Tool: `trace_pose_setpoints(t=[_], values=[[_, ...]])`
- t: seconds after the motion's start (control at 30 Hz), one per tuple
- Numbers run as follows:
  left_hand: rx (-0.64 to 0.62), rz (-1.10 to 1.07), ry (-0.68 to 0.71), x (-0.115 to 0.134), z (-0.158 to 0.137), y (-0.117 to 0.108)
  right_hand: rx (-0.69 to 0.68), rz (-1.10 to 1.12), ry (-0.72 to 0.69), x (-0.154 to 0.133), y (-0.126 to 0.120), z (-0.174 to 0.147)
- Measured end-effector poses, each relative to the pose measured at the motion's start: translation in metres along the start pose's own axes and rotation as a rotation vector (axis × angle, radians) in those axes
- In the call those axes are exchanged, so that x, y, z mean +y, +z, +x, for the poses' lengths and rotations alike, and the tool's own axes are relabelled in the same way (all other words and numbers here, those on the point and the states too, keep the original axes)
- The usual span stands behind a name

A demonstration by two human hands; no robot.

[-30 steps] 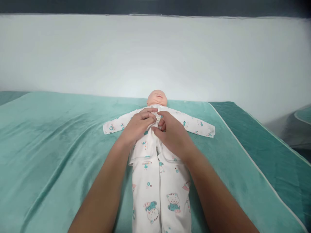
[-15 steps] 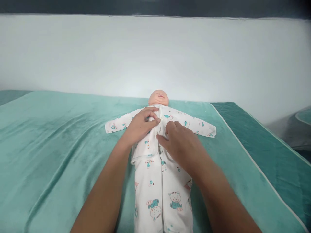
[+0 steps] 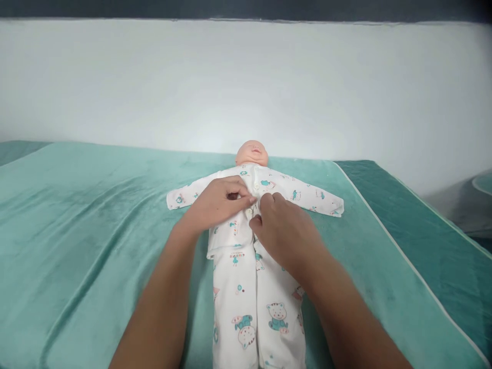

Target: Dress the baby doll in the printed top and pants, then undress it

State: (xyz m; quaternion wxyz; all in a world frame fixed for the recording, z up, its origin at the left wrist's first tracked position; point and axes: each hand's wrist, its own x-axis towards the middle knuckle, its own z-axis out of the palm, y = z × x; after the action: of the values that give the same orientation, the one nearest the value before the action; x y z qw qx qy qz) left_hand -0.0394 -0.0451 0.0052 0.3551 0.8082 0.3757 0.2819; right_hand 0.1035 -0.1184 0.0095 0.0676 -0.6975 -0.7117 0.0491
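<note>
A baby doll (image 3: 251,152) lies on its back, dressed in a white printed shirt (image 3: 232,236) and matching trousers (image 3: 277,312). Its sleeves stretch out to both sides. At the shirt's front opening, my left hand (image 3: 225,200) pinches the fabric edge between thumb and fingers. Right beside it, my right hand (image 3: 282,225) is closed on the other front edge, its fingertips partly hidden. A button (image 3: 257,186) shows on the upper chest, and another button (image 3: 249,211) sits just below my left fingertips.
A light green blanket (image 3: 96,246) with soft folds lies under the doll. Darker green fabric (image 3: 415,220) shows beyond its white edge on the right. A pale wall (image 3: 246,82) rises behind.
My left hand has shifted slightly down the shirt front, uncovering the upper button. My right thumb has drawn in toward its fingers. The doll stays in place.
</note>
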Motion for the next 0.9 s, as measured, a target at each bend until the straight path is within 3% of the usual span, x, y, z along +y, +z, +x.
trace_pose_setpoints(t=[0.2, 0.53, 0.77, 0.9], values=[[-0.136, 0.038, -0.033, -0.003, -0.004, -0.01, 0.045, 0.027, 0.019, 0.002, 0.003, 0.005], [-0.195, -0.09, -0.101, -0.005, -0.006, -0.013, -0.002, 0.31, -0.098, 0.03, -0.003, 0.009], [-0.173, -0.342, -0.068, 0.0, -0.005, -0.008, -0.293, 1.091, -0.156, 0.053, -0.001, 0.019], [-0.114, -0.539, -0.028, 0.001, -0.002, 0.001, -0.196, 1.569, -0.199, 0.051, 0.012, 0.025]])
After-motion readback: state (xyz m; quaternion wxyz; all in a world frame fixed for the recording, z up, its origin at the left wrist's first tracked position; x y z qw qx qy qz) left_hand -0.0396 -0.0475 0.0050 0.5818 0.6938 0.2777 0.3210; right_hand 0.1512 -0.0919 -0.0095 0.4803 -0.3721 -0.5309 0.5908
